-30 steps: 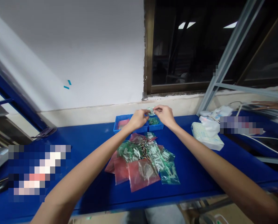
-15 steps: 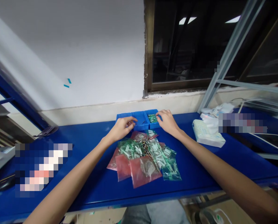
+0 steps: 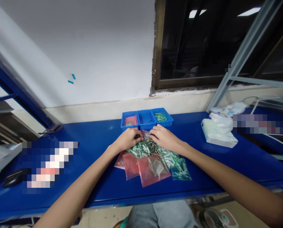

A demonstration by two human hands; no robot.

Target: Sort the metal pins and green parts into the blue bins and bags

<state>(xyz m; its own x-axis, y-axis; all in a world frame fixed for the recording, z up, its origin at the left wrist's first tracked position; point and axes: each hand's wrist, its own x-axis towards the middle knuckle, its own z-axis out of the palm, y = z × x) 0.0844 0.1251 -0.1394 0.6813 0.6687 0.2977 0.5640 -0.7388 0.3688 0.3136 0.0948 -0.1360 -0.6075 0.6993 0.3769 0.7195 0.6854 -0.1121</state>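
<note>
Both hands rest on the far edge of the pile of small parts bags (image 3: 153, 158) on the blue desk (image 3: 96, 139), the left hand (image 3: 128, 139) and right hand (image 3: 163, 138) with curled fingers, their grip on any bag hidden.

Blue bench (image 3: 96, 177) with bag pile (image 3: 153, 161), three bins (image 3: 146, 119), tissue pack (image 3: 218, 134), mouse (image 3: 12, 178).

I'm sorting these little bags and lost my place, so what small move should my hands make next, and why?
Probably pinch one green bag off the top of the pile. Both the left hand and the right hand rest on the pile's far edge with nothing lifted, and the right-hand blue bin just beyond already holds green bags.
</note>
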